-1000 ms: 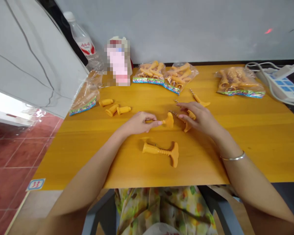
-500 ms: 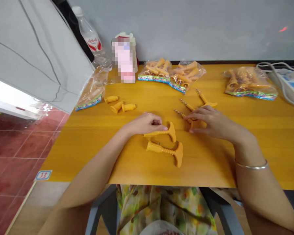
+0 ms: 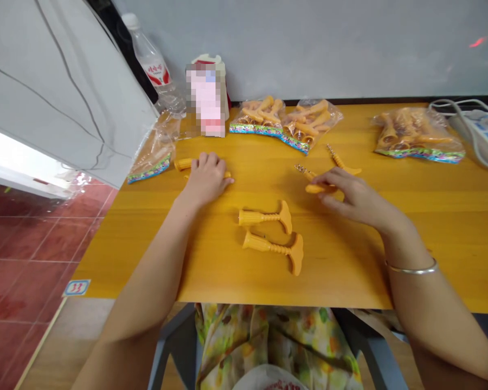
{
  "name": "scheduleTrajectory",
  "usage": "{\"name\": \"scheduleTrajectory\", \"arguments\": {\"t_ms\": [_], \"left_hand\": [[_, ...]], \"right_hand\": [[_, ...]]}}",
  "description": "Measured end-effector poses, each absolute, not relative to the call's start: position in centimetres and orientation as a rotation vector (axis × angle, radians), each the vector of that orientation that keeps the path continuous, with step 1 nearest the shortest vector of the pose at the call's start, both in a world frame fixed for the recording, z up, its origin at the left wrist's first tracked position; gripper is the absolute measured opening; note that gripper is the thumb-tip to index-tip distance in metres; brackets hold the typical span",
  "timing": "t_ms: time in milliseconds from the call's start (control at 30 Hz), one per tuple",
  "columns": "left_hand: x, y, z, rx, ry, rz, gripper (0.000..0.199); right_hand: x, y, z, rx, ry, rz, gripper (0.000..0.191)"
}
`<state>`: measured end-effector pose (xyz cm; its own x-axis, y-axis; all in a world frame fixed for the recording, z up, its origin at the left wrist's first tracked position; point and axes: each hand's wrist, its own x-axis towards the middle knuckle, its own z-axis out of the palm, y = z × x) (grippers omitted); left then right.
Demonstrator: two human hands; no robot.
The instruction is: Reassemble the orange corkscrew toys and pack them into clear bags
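Observation:
My left hand (image 3: pixel 207 177) is closed over the small yellow plastic sleeves at the left, its fingers around one sleeve (image 3: pixel 228 175) whose end shows by the thumb. Another yellow sleeve (image 3: pixel 183 163) lies just beyond it. My right hand (image 3: pixel 347 195) grips a yellow T-handled corkscrew (image 3: pixel 318 188); its fingers hide part of it, and metal spirals show at their left. Behind this hand a bare corkscrew (image 3: pixel 341 161) lies on the table. Between my forearms rest two sleeved corkscrews, the farther one (image 3: pixel 268 217) and the nearer one (image 3: pixel 274 249).
Along the back lie clear bags of yellow corkscrew parts, two in the middle (image 3: pixel 264 114) (image 3: pixel 309 122) and one at the right (image 3: pixel 417 132). An opened plastic bag (image 3: pixel 154 157), a bottle (image 3: pixel 156 70) and a blurred pink item (image 3: pixel 206 100) stand left. A white cable (image 3: pixel 463 116) runs at the right.
My left hand has left the farther sleeved corkscrew and moved left and away from me onto the loose sleeves. My right hand has shifted slightly, with a corkscrew now in its fingers.

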<state>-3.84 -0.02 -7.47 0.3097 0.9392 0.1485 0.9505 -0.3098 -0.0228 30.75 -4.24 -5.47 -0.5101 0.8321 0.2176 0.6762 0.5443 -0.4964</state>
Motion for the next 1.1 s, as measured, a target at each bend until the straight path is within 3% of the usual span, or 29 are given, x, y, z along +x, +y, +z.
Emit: {"name": "scheduleTrajectory", "arguments": {"t_ms": [167,367,733,1100], "left_hand": [[-0.4,-1.1,-8.3,-2.862,-1.628,-0.674,0.029],[1.4,-2.0,-9.6,-3.073,-1.577,-0.982,0.022],[1.5,-2.0,-9.7,-3.177,-1.433,-0.927,0.023],[1.9,-2.7,-8.6,-3.272,-1.363,-0.763,0.027]], "right_hand": [[28.4,-4.5,-6.8,-1.088,-1.647,0.972,0.007],[25.7,-4.9,-8.1,-1.043,-1.335,1.222,0.021],[25.8,-5.3,-8.7,-1.016,-1.342,1.241,0.018],[24.4,-6.6,-8.1,-1.111,-1.645,1.346,0.043]]}}
